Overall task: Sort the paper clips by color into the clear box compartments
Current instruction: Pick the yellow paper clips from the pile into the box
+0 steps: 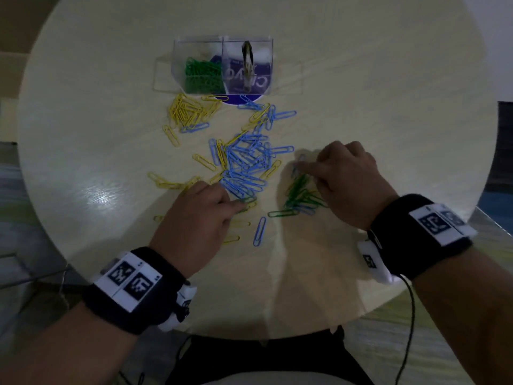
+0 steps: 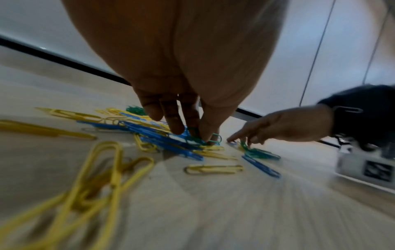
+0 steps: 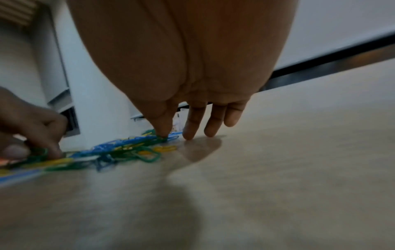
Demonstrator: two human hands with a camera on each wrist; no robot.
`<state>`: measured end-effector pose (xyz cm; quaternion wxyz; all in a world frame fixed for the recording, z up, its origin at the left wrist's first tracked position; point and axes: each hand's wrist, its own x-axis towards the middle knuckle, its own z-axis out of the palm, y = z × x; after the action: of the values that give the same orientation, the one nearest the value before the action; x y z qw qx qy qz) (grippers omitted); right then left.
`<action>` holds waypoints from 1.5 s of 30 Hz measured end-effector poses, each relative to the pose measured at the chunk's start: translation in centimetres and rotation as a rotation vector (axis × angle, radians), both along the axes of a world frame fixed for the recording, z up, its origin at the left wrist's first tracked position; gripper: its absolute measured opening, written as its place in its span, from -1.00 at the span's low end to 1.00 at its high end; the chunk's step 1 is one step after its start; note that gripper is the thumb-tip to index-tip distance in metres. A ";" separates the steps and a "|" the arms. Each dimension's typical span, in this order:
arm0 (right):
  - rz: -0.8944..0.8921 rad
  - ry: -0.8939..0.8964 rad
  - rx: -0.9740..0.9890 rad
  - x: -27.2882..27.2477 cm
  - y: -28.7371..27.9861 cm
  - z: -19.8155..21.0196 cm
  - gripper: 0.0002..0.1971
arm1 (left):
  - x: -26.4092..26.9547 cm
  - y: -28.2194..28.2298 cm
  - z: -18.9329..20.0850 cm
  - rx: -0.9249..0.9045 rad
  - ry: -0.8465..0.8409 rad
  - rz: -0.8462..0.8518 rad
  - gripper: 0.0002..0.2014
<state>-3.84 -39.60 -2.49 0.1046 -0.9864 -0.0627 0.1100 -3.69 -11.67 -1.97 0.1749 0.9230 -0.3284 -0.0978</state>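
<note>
The clear box [image 1: 177, 65] stands at the far side of the round table, with green clips [image 1: 202, 76] in its left compartment. In front of it lie a yellow clip pile [image 1: 191, 109] and a blue clip pile [image 1: 247, 165]. A small green clip pile [image 1: 299, 194] lies to the right. My left hand [image 1: 241, 205] pinches a green paper clip [image 2: 210, 140] at the near edge of the blue pile. The right hand [image 1: 305, 173] rests on the green pile, its thumb [image 3: 163, 133] pressing a green clip and the other fingers [image 3: 189, 133] straight on the table.
A dark clip-like object [image 1: 248, 65] stands in the box's right compartment, over a purple printed label [image 1: 238, 100]. Loose yellow clips [image 1: 166, 183] and one blue clip [image 1: 259, 232] lie near my left hand. The table edge [image 1: 277, 339] curves close to my body.
</note>
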 end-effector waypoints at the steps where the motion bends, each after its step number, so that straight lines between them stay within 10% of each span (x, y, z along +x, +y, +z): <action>1: -0.001 0.000 -0.019 0.5 0.1 -0.1 -0.48 | -0.4 -0.2 0.0 0.035 -0.008 -0.013 -0.63; 7: -0.187 0.000 0.161 1.8 -1.2 -0.4 -0.35 | -1.7 -1.0 0.5 0.043 -0.027 -0.017 -0.51; 11: -0.232 -0.091 0.410 -0.8 -2.7 -0.1 -0.66 | -1.1 -0.4 0.7 -0.170 -0.006 0.286 -0.68; 30: 0.043 -0.080 0.187 -4.2 -2.3 0.1 -0.71 | 0.3 -1.3 -1.3 -0.037 0.016 0.231 -0.77; 45: -0.186 -0.030 0.267 -3.7 -1.1 0.7 -0.81 | 1.2 -1.5 -0.9 0.071 0.026 0.036 -0.85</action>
<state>-7.51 -40.73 -1.83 0.2435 -0.9669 0.0135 0.0757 -2.46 -13.17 -2.90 0.1479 0.9331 -0.3058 -0.1183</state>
